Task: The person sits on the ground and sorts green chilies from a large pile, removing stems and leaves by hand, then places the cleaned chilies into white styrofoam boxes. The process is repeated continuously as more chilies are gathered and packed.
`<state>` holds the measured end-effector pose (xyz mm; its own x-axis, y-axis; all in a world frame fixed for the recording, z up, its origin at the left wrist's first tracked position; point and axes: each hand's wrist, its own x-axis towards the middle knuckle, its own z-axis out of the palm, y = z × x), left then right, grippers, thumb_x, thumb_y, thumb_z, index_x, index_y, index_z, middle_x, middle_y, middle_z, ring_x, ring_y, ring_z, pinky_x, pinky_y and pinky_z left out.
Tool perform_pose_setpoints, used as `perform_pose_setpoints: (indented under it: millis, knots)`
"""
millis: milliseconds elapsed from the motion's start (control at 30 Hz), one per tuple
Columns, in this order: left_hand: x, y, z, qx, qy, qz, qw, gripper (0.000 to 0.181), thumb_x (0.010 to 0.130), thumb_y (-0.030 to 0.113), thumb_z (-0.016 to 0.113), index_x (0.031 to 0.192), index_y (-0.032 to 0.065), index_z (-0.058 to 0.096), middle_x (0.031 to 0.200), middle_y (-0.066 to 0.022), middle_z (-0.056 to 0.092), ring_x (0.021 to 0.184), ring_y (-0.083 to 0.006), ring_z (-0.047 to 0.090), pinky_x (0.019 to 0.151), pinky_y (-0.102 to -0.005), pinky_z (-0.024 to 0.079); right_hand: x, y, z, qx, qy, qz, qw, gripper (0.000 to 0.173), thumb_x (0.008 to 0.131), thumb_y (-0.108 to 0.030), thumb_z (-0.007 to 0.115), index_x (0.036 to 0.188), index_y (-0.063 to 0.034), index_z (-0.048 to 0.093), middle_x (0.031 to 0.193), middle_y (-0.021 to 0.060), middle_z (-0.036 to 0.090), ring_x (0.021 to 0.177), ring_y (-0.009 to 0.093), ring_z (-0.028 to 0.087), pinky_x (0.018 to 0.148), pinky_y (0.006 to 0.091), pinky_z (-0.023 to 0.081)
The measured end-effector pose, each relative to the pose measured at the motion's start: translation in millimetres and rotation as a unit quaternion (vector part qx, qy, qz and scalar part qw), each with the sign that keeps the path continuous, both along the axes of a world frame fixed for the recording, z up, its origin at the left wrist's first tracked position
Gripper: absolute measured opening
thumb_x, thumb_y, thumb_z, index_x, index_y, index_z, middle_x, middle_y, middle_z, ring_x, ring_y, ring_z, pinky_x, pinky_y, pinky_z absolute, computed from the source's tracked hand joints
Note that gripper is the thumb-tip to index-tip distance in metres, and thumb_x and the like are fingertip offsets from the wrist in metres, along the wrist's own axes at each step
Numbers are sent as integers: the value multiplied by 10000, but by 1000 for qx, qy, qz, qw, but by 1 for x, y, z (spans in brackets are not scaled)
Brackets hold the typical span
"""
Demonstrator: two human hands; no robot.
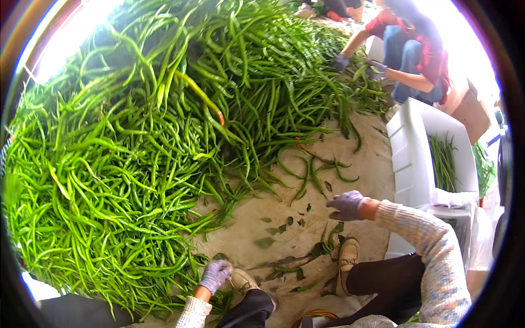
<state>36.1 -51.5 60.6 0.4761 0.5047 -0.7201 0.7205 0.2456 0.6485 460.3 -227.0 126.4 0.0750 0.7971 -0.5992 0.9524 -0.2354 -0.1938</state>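
Note:
A large heap of long green chili peppers (143,164) fills the left and upper part of the view. My left hand (216,275), in a pale purple glove, is at the heap's lower right edge, above my shoe; its fingers are curled and whether they hold anything cannot be made out. My right hand (348,206), in a similar glove, hovers over the tan ground sheet (369,164) with fingers apart and nothing in them. Just beyond it lie several loose peppers (313,176), one partly red. Small dark leaves (282,228) are scattered between my hands.
White plastic crates (404,143) stand at my right, the upper one holding a bundle of green peppers (443,164). A co-worker (422,61) in gloves crouches at the heap's far right edge beside a cardboard box (469,106). My shoes (348,254) rest on the sheet.

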Motion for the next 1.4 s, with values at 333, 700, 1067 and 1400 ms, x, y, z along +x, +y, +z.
perform_pose_setpoints:
  millis: [333, 700, 1067, 1400]
  knots:
    - [-36, -60, -120, 28, -122, 112, 986, 90, 790, 73, 584, 822, -8, 607, 790, -69, 611, 667, -149, 593, 632, -283, 486, -113, 144, -110, 233, 285, -247, 897, 210, 822, -234, 556, 917, -66, 637, 772, 114, 652, 687, 240, 641, 651, 352, 500]
    - [-19, 4, -28, -75, -271, 343, 896, 145, 856, 94, 560, 946, -17, 583, 798, -86, 615, 704, -170, 614, 590, -281, 523, -160, 230, -15, 282, 439, -131, 843, 207, 825, -176, 592, 953, -14, 617, 821, 161, 646, 711, 288, 626, 669, 343, 495]
    - [-102, 71, 119, 232, -187, 393, 870, 217, 821, 205, 646, 947, 30, 624, 793, -94, 652, 617, -141, 616, 563, -245, 526, -182, 212, 0, 151, 518, -164, 826, 259, 855, -136, 554, 1026, 56, 586, 813, 101, 633, 713, 151, 594, 677, 287, 497]
    - [-48, 21, 17, 4, -158, 270, 950, 182, 849, 133, 598, 971, -1, 595, 735, -86, 627, 531, -129, 581, 469, -237, 481, -142, 216, 14, 245, 509, -230, 792, 253, 845, -181, 602, 972, 37, 599, 809, 86, 640, 691, 151, 601, 616, 281, 505]
